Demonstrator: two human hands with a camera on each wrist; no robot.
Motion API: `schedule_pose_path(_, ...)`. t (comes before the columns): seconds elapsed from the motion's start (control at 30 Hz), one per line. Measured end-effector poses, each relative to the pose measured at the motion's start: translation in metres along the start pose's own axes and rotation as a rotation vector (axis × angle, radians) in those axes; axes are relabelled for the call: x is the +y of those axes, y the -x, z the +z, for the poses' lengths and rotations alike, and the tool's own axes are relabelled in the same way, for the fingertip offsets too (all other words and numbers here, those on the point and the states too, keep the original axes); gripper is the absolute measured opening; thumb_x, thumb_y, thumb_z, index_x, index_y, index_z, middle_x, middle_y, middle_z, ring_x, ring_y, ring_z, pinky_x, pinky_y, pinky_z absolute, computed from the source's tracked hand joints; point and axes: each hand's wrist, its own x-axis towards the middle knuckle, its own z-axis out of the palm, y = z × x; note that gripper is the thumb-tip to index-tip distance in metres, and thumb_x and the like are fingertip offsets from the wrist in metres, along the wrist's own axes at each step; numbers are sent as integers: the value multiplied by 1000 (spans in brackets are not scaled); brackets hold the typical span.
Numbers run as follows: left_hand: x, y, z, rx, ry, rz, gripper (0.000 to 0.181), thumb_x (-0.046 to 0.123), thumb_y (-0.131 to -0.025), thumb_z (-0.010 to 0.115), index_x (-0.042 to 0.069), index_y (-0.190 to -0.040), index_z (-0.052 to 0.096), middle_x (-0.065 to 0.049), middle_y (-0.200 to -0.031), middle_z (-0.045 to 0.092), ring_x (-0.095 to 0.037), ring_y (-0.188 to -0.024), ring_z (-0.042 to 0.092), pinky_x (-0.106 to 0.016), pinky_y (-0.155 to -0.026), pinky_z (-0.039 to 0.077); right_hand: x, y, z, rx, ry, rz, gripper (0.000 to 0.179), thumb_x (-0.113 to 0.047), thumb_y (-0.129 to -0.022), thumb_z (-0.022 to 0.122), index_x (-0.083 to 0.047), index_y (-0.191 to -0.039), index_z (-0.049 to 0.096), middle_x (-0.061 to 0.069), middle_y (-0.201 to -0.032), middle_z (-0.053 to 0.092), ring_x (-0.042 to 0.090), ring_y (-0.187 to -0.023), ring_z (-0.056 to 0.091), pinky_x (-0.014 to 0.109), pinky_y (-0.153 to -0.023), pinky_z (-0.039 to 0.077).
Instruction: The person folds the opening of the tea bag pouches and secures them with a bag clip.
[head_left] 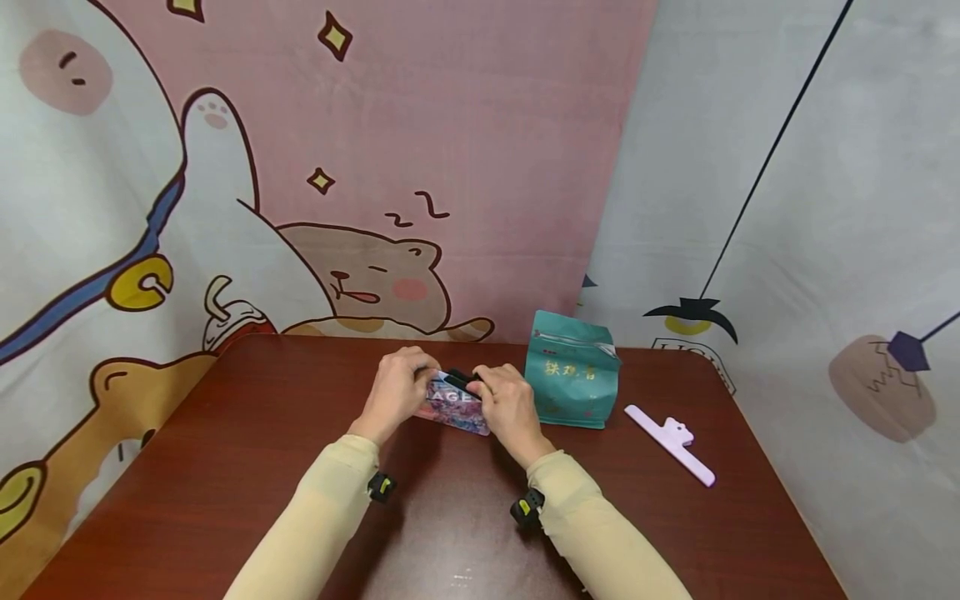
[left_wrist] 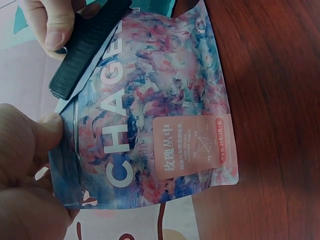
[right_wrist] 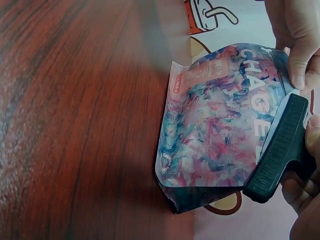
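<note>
A tea pouch (head_left: 452, 410) with a blue and pink painted pattern and white CHAGEE lettering stands at the table's far middle. My left hand (head_left: 399, 385) pinches its top edge near the left corner, as the left wrist view confirms. My right hand (head_left: 510, 407) holds a black bag clip (right_wrist: 280, 150) by its handle. The clip's long bar lies slantwise across the right part of the pouch's top edge, and a folded, pale strip of the top shows beside the bar. In the head view the fingers cover part of the pouch.
A green tea pouch (head_left: 572, 375) stands upright just right of my right hand. Farther right, a pale pink bag clip (head_left: 672, 444) lies on the brown table (head_left: 247, 467). A cartoon-printed cloth (head_left: 480, 125) hangs behind the table's far edge.
</note>
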Motion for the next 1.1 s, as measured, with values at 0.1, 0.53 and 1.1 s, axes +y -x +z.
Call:
schedule_pose_path(0.1,1,0,-1,-3,0,-1,11,-2,-89,77,7,-82,78,-5,-84,72,-25,-84,68,-45,-81,55,-1,-1,0,-13,-2,7,11,-1,-85,79,-4,-95,75,7,-91,78,26,-79,66,41,-74,57)
schedule_pose_path(0.53,0,1,-3,-20,14,-22,9,-1,-90,77,6,-85,80,-5,-85,71,-24,-81,67,-42,-75,56,-5,-3,1,-25,8,10,8,-6,-88,79,-5,-95,75,7,-91,78,25,-79,66,40,-75,57)
schedule_pose_path(1.1,-8,2,-7,-42,65,-58,9,1,-92,75,8,-90,78,-5,-91,71,-23,-86,67,-43,-79,55,-6,-5,0,-34,24,10,11,-1,-86,78,-5,-96,75,7,-91,78,25,-80,66,40,-76,57)
